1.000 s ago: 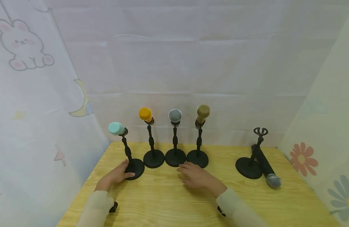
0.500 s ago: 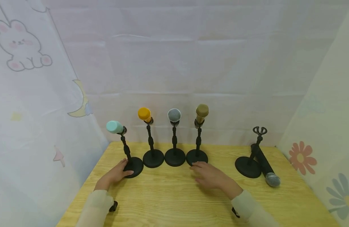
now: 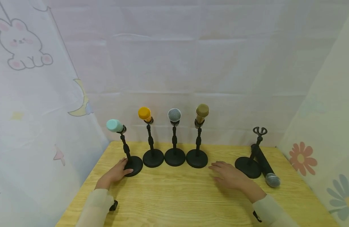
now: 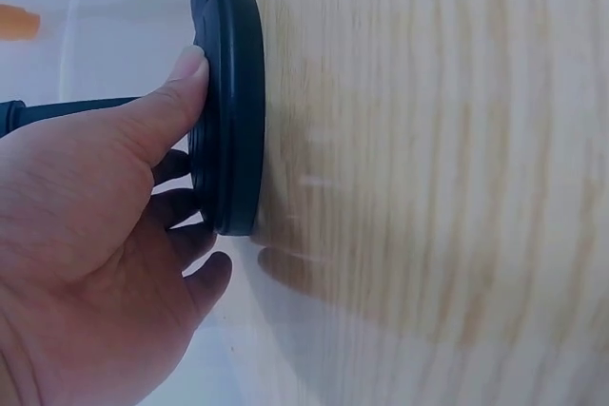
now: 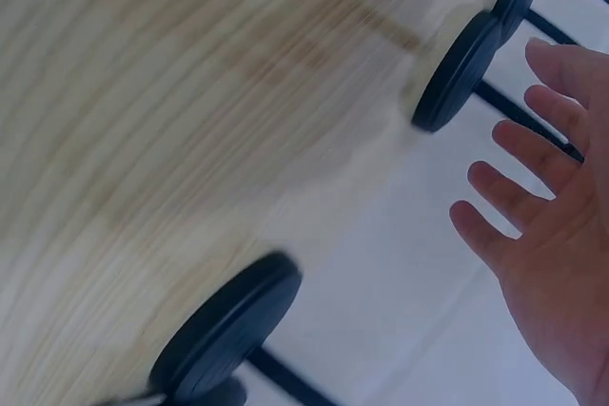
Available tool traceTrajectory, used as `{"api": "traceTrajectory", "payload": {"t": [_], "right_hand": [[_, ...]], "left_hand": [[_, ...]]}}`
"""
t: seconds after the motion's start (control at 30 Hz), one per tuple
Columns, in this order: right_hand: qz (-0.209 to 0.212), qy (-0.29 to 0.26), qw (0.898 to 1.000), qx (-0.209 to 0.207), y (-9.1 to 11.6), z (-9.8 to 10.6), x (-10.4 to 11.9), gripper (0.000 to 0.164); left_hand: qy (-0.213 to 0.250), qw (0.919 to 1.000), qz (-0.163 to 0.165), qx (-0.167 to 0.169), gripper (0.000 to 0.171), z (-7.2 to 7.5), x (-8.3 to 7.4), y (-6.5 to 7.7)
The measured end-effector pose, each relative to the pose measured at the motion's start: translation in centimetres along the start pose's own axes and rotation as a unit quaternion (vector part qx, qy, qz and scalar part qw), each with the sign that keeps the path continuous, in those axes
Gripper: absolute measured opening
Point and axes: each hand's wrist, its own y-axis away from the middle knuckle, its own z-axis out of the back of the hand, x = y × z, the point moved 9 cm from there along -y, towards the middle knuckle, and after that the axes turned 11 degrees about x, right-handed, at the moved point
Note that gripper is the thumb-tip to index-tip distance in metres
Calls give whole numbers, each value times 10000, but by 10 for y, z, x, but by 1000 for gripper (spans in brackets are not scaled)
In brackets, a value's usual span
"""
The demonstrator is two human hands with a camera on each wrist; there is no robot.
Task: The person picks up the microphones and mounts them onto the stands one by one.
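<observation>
In the head view my left hand [image 3: 115, 173] grips the round black base of a microphone stand [image 3: 136, 166] at the table's left. A teal-headed microphone [image 3: 114, 125] sits tilted in its clip. The left wrist view shows the thumb [image 4: 176, 102] on the base [image 4: 243, 111] and the fingers bent at its edge. My right hand [image 3: 228, 176] hovers with spread fingers, holding nothing. It is between the gold microphone's stand [image 3: 197, 158] and a stand with a bare clip [image 3: 248, 167]. A black microphone with a silver head [image 3: 273, 180] lies beside that stand.
Along the back of the wooden table [image 3: 168, 201] stand an orange microphone [image 3: 144, 113], a silver-headed one [image 3: 174, 115] and a gold one [image 3: 202, 111], each on its stand with bases close together. Printed cloth [image 3: 163, 63] hangs behind and at both sides.
My right hand has moved right, from in front of the silver and gold microphones' stands to near the bare-clip stand. My left hand stays at the teal microphone's stand, which has shifted slightly.
</observation>
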Motion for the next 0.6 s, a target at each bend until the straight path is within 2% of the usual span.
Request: {"api": "traceTrajectory", "payload": {"t": [0.17, 0.33, 0.43, 0.6], "right_hand": [[-141, -143, 9998, -42, 22, 7, -19, 44], [-231, -66, 9997, -94, 43, 15, -38, 41], [-306, 37, 9994, -174, 55, 20, -49, 39], [-456, 276, 9980, -349, 75, 24, -70, 35]], "left_hand": [[-120, 9998, 133, -103, 78, 0, -4, 3], [-669, 9964, 481, -189, 84, -5, -16, 10], [-972, 9925, 717, -178, 83, -5, -34, 17], [-1344, 9855, 1030, 89, 58, -4, -72, 29]]}}
